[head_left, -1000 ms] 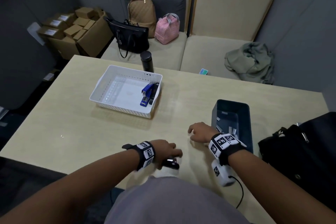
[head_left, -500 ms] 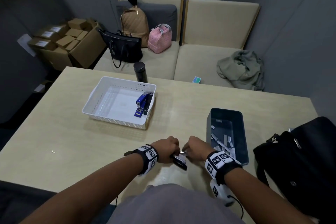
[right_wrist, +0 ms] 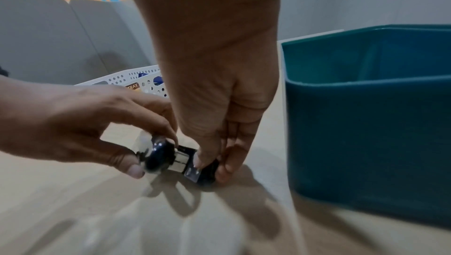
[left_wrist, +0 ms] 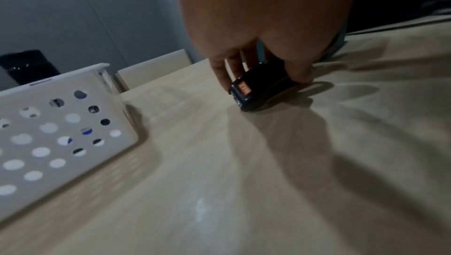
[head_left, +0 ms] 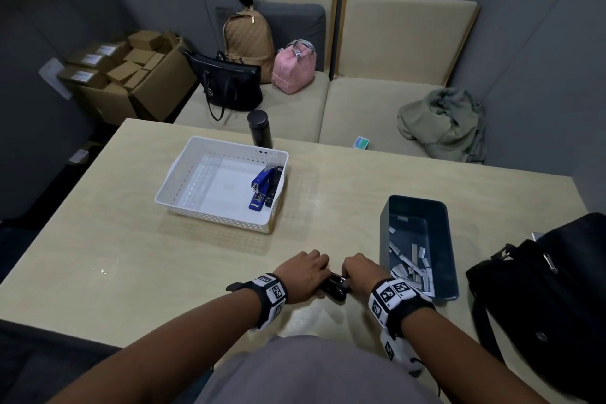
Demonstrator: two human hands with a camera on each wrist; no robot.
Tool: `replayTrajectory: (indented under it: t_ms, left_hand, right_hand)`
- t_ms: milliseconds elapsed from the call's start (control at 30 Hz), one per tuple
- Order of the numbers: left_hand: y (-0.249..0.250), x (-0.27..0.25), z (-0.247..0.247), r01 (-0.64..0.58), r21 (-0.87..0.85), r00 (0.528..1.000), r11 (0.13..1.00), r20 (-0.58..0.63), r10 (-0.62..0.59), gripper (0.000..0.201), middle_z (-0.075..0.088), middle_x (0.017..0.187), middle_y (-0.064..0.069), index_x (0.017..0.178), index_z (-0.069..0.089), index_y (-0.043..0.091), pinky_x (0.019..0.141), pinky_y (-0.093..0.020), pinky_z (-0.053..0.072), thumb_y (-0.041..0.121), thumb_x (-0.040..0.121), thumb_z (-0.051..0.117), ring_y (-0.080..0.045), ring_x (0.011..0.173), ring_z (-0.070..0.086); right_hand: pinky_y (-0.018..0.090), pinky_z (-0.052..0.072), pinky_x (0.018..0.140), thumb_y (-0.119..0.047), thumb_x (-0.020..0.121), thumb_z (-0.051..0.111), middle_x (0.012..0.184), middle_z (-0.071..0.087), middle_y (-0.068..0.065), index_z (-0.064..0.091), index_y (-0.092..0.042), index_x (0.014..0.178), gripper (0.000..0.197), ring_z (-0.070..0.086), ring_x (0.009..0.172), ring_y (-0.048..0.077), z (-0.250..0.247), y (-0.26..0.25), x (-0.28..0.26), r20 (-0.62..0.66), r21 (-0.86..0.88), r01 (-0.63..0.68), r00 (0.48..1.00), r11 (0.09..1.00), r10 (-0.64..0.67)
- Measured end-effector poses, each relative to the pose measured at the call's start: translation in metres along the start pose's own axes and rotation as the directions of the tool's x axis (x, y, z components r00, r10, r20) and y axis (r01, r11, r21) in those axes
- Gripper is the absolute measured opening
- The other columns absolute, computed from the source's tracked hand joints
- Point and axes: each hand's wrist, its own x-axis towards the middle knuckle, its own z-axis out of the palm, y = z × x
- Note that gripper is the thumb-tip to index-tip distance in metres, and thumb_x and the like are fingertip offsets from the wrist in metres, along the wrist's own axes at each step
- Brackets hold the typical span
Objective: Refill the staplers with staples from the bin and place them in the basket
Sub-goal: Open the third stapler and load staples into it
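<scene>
Right now your tabletop carries the basket mid-surface and the bin toward its right edge. Near the front edge, your left hand and right hand both grip the black stapler: rigid, glossy, probably slippery, so hold its flat sides.

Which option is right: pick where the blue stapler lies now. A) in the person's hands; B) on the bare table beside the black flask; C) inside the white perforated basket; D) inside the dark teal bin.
C: the blue stapler lies inside the white perforated basket, near its right wall; the hands hold a small black stapler instead.
</scene>
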Motion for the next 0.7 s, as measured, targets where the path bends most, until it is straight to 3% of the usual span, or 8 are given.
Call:
replayTrajectory:
  t_ms: [133,333,467,600,700]
  left_hand:
    - [0.003,0.001,-0.012,0.039,-0.180,0.999,0.983,-0.022,-0.044,0.037,0.059,0.108,-0.014,0.124,0.051,0.012,0.067,-0.043,0.048,0.028,0.091,0.060,-0.037,0.093,0.059]
    - [0.002,0.004,-0.030,0.098,-0.314,0.990,0.944,-0.070,-0.126,0.041,0.055,0.106,-0.009,0.116,0.049,0.015,0.065,-0.036,0.041,0.021,0.079,0.065,-0.036,0.082,0.060]
    - [-0.008,-0.001,-0.038,0.095,-0.444,0.984,0.891,-0.096,-0.152,0.038,0.056,0.097,-0.004,0.107,0.047,0.024,0.066,-0.035,0.045,0.019,0.074,0.066,-0.029,0.078,0.057]
    - [-0.017,-0.012,-0.044,0.120,-0.385,0.969,0.915,-0.154,-0.192,0.024,0.059,0.089,-0.007,0.089,0.057,0.014,0.064,-0.038,0.048,0.033,0.078,0.066,-0.029,0.075,0.058]
    - [-0.029,-0.022,-0.043,0.083,-0.296,0.960,0.952,-0.232,-0.156,0.026,0.058,0.085,-0.005,0.078,0.061,0.012,0.062,-0.033,0.046,0.038,0.077,0.064,-0.023,0.077,0.055]
  right_hand:
    - [0.033,0.046,0.072,-0.011,0.089,0.054,0.117,0.060,0.014,0.062,-0.007,0.108,0.021,0.063,0.104,0.033,0.000,0.001,-0.001,0.010,-0.020,0.014,1.000,1.000,-0.014]
    - [0.037,0.050,0.081,-0.005,0.089,0.054,0.115,0.059,0.014,0.056,-0.012,0.115,0.027,0.063,0.105,0.033,-0.002,-0.002,-0.005,-0.121,-0.094,0.016,0.992,0.995,-0.028]
    - [0.034,0.049,0.073,-0.004,0.084,0.059,0.108,0.062,0.010,0.055,-0.019,0.111,0.031,0.064,0.097,0.031,-0.003,0.003,-0.009,-0.129,-0.010,0.054,0.990,0.999,-0.055]
    - [0.030,0.039,0.062,-0.017,0.079,0.067,0.101,0.060,0.006,0.056,-0.022,0.105,0.028,0.063,0.091,0.029,-0.007,0.000,-0.011,-0.111,-0.014,0.133,0.985,0.991,-0.134]
    - [0.030,0.041,0.062,-0.029,0.088,0.060,0.098,0.064,0.007,0.066,-0.023,0.105,0.019,0.064,0.086,0.028,-0.007,-0.002,-0.008,-0.129,0.016,0.163,0.979,0.987,-0.160]
